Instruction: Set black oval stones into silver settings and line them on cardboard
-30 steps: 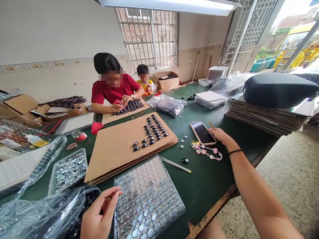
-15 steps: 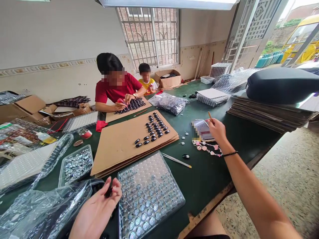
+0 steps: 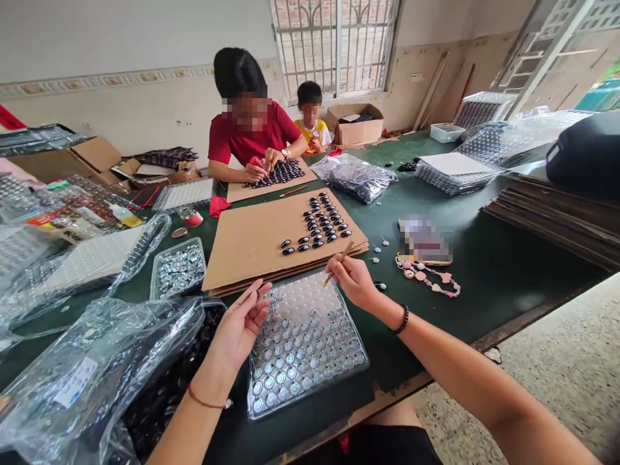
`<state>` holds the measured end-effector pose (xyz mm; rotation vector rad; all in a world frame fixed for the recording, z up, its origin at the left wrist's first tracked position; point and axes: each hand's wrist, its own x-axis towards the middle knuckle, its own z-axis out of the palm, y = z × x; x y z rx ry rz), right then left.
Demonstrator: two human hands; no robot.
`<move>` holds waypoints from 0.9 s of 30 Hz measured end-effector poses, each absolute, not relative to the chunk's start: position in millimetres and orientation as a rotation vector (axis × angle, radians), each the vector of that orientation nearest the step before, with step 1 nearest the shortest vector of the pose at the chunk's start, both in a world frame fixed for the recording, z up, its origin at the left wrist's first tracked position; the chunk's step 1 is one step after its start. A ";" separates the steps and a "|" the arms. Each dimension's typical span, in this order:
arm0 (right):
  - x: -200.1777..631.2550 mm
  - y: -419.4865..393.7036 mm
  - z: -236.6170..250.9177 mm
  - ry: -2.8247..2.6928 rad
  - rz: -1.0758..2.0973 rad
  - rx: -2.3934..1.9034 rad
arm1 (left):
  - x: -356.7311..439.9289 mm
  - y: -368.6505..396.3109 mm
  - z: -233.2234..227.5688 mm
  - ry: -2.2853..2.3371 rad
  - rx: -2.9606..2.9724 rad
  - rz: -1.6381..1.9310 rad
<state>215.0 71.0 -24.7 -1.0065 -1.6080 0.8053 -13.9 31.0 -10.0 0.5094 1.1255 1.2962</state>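
Stick [image 3: 339, 263] pinched in right hand [image 3: 356, 282], left hand [image 3: 241, 326] open at tray's [image 3: 310, 381] 9 o'clock edge; better brace tray, dab lightly.

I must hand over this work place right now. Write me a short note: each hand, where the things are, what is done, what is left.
Left hand: open, palm up, at the left edge of the clear blister tray; whether it holds a small piece, cannot tell.
Right hand: pinches a thin wooden stick over the tray's far edge.
Things: metal caps fill the near rows of the tray; its far rows are bare. A small tray of caps stands to the left.
Done: black stones in rows on the cardboard sheet.
Left: much of the cardboard is bare.
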 end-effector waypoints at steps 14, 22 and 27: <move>214.7 58.5 -26.5 -1.751 0.913 -0.916 | 4.8 7.8 5.3 1.098 0.653 1.162; 217.6 62.9 -25.7 -1.755 0.797 -0.925 | 7.7 10.3 -2.1 1.150 0.696 1.157; 217.4 63.9 -28.1 -1.798 0.773 -0.944 | 4.6 11.5 -2.2 1.144 0.745 1.170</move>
